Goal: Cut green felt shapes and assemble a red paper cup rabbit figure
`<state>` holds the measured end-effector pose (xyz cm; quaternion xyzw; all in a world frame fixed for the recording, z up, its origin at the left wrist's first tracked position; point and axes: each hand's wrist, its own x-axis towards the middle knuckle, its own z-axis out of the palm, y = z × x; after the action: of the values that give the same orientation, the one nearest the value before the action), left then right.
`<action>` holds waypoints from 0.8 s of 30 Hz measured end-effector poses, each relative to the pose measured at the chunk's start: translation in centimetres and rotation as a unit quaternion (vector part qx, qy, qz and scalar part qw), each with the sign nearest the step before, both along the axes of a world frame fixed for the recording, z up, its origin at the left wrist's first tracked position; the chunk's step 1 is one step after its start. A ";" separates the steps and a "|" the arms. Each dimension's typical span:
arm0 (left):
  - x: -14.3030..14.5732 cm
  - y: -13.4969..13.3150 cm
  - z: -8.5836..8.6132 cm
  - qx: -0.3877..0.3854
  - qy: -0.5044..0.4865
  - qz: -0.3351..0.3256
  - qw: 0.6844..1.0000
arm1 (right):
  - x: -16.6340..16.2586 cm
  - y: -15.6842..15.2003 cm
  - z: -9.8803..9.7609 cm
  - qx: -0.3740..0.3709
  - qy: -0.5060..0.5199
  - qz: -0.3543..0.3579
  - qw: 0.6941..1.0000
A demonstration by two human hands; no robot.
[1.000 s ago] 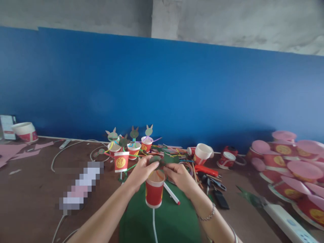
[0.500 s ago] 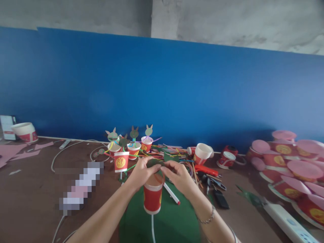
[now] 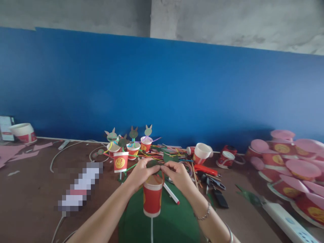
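Disc (image 3: 152,163), dark, part-hidden | left grip (image 3: 140,172) pinching it | right grip (image 3: 178,172) narrow, anything held unclear

A paper cutout (image 3: 152,163) sits in the left hand (image 3: 140,173), the right hand (image 3: 179,173) at its right edge, above a paper cup (image 3: 152,199) over a mat (image 3: 174,221). A marker (image 3: 171,193) lies right of the cup; animal-headed cups (image 3: 120,162) stand behind, left. Disc-topped cups (image 3: 303,168) (a power strip (image 3: 287,224) lies at their front left) crowd the far right of the tabletop (image 3: 37,202), before a partition (image 3: 162,84).

No text or number can be read: the round yellow emblems (image 3: 120,162) on a red cup (image 3: 121,158) left of centre and the pink-topped cups (image 3: 268,160) are too blurred.
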<state>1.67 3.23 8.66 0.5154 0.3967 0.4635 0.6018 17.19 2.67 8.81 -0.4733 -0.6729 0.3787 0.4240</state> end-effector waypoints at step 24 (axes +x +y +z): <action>-3.9 4.6 -5.8 0.049 0.421 -0.007 0.906 | 0.5 0.2 -2.7 -0.005 -0.449 0.012 0.893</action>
<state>-2.20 7.78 2.84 0.6942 0.5860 0.2182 0.3565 17.73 2.83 6.07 -0.5871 -0.7953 0.1340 0.0701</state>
